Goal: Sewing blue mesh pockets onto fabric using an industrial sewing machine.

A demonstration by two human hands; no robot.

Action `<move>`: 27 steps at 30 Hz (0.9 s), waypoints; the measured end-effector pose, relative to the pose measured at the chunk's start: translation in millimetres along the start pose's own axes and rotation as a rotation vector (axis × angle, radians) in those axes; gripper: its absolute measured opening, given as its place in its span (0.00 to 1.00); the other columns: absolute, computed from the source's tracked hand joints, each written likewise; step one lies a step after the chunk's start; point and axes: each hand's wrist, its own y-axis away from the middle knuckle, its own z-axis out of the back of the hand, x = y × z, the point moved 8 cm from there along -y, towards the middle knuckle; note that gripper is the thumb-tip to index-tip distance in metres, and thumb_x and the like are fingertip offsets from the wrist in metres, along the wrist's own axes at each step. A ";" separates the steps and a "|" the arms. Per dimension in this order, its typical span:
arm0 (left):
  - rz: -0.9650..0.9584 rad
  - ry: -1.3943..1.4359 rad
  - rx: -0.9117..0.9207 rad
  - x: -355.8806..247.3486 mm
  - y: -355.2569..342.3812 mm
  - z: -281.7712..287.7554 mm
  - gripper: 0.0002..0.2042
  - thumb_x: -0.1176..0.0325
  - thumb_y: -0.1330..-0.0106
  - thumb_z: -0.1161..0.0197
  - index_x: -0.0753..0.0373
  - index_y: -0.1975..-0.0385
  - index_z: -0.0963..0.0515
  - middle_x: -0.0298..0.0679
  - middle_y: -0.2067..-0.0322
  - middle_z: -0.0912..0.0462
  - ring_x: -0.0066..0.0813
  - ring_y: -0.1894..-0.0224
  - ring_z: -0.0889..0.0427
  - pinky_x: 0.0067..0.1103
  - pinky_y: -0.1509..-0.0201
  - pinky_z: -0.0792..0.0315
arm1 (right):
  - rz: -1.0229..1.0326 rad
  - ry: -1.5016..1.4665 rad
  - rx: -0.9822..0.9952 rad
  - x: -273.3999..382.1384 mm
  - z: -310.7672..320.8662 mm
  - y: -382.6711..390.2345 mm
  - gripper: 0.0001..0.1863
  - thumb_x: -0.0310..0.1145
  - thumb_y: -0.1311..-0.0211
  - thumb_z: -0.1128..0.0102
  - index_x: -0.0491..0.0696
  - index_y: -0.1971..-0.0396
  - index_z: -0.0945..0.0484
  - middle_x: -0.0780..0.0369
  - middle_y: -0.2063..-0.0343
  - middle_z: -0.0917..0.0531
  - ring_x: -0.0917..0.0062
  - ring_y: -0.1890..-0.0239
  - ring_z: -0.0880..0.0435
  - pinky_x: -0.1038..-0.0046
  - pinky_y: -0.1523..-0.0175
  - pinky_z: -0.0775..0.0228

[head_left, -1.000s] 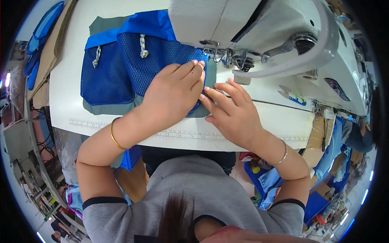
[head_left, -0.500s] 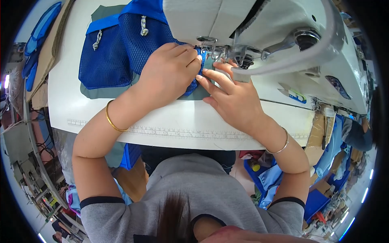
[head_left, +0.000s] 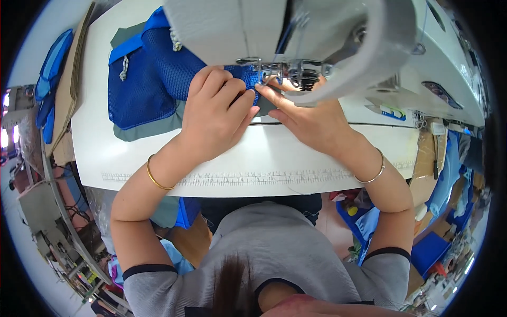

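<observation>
Blue mesh fabric with a solid blue top band, sewn as pockets on a grey-green cloth piece, lies left of the sewing machine. A pale cord with a knotted end hangs on one pocket. My left hand has its fingers curled and closed on the mesh, just left of the presser foot. My right hand rests with its index finger and thumb stretched out at the fabric's edge beside the foot. Its other fingers are partly hidden behind the machine.
Along the near edge of the white table runs a printed ruler strip. A small thread snipper lies at the right by the machine. Blue fabric pieces sit at the far left. Below the right side stands a blue bin with cloth.
The view has shifted, with the machine head covering more of the pockets. The mesh beside my left hand is more bunched, and my right hand's fingers reach further under the machine head.
</observation>
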 end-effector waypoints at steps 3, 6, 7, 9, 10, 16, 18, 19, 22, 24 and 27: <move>-0.025 -0.018 0.014 -2.0 2.9 -5.9 0.10 0.72 0.51 0.32 0.63 0.68 0.19 0.38 0.64 0.20 0.38 0.57 0.23 0.38 0.43 0.29 | 0.010 0.015 -0.088 6.7 6.4 4.9 0.12 0.36 0.48 0.27 0.50 0.63 0.14 0.63 0.57 0.16 0.64 0.44 0.21 0.56 0.30 0.34; -0.058 -0.032 0.017 -6.1 3.0 -8.1 0.10 0.75 0.53 0.35 0.63 0.69 0.19 0.39 0.64 0.20 0.37 0.58 0.21 0.38 0.39 0.28 | 0.082 0.038 -0.153 11.7 7.2 14.2 0.10 0.33 0.48 0.30 0.47 0.66 0.15 0.62 0.56 0.17 0.65 0.40 0.23 0.59 0.32 0.30; -0.088 -0.063 0.023 -6.8 3.7 -8.9 0.11 0.74 0.52 0.33 0.62 0.67 0.18 0.39 0.61 0.18 0.39 0.58 0.20 0.37 0.46 0.29 | 0.096 0.021 -0.144 13.0 10.9 13.0 0.10 0.33 0.49 0.30 0.47 0.66 0.15 0.62 0.55 0.17 0.65 0.40 0.23 0.59 0.32 0.30; -0.130 -0.070 0.042 -6.2 9.5 -10.5 0.11 0.73 0.53 0.30 0.62 0.67 0.17 0.40 0.56 0.15 0.39 0.60 0.19 0.33 0.57 0.26 | 0.112 0.002 -0.155 14.2 12.9 13.2 0.11 0.32 0.51 0.30 0.46 0.66 0.15 0.62 0.53 0.18 0.66 0.40 0.23 0.62 0.33 0.29; -0.137 -0.068 0.046 -4.1 12.0 -9.8 0.11 0.73 0.53 0.30 0.62 0.67 0.17 0.40 0.56 0.15 0.39 0.60 0.19 0.33 0.57 0.26 | 0.105 0.003 -0.159 13.6 13.9 13.0 0.11 0.32 0.51 0.30 0.46 0.66 0.15 0.62 0.53 0.18 0.66 0.40 0.23 0.62 0.33 0.29; -0.161 -0.103 0.135 -8.2 19.2 -17.7 0.10 0.72 0.52 0.31 0.62 0.68 0.18 0.43 0.62 0.16 0.36 0.63 0.18 0.34 0.58 0.24 | 0.138 0.004 -0.167 16.0 12.1 10.7 0.12 0.31 0.50 0.31 0.43 0.65 0.16 0.63 0.56 0.18 0.67 0.44 0.20 0.66 0.38 0.25; -0.212 -0.159 0.077 -11.5 13.8 -17.5 0.10 0.72 0.51 0.31 0.62 0.68 0.18 0.43 0.64 0.17 0.36 0.62 0.17 0.33 0.59 0.23 | 0.100 -0.035 -0.149 13.9 12.4 10.8 0.12 0.31 0.50 0.31 0.43 0.65 0.16 0.63 0.56 0.19 0.68 0.46 0.20 0.66 0.40 0.24; -0.221 -0.151 0.055 -13.6 10.6 -15.3 0.10 0.72 0.51 0.31 0.62 0.67 0.18 0.43 0.64 0.17 0.36 0.62 0.16 0.31 0.61 0.24 | 0.067 -0.081 -0.128 11.5 10.8 10.6 0.12 0.31 0.50 0.31 0.42 0.64 0.16 0.63 0.57 0.19 0.69 0.47 0.19 0.67 0.43 0.23; -0.219 -0.171 0.009 -17.9 7.9 -15.1 0.09 0.73 0.50 0.30 0.61 0.68 0.18 0.42 0.65 0.17 0.36 0.62 0.15 0.29 0.65 0.24 | 0.092 -0.041 -0.135 11.7 9.6 12.0 0.12 0.31 0.50 0.31 0.42 0.65 0.16 0.62 0.57 0.20 0.70 0.49 0.19 0.68 0.46 0.21; -0.206 -0.197 -0.016 -17.3 9.4 -17.0 0.09 0.73 0.50 0.30 0.61 0.68 0.18 0.41 0.65 0.17 0.35 0.61 0.14 0.27 0.66 0.25 | 0.096 -0.052 -0.152 12.1 11.9 11.3 0.12 0.31 0.50 0.31 0.43 0.66 0.16 0.63 0.57 0.20 0.70 0.50 0.19 0.68 0.47 0.21; -0.199 -0.211 -0.037 -15.5 10.4 -16.4 0.09 0.73 0.51 0.30 0.61 0.69 0.18 0.41 0.65 0.17 0.34 0.64 0.16 0.28 0.66 0.24 | 0.097 -0.062 -0.147 15.3 14.3 10.5 0.11 0.30 0.50 0.30 0.43 0.67 0.16 0.63 0.57 0.20 0.70 0.51 0.19 0.68 0.48 0.21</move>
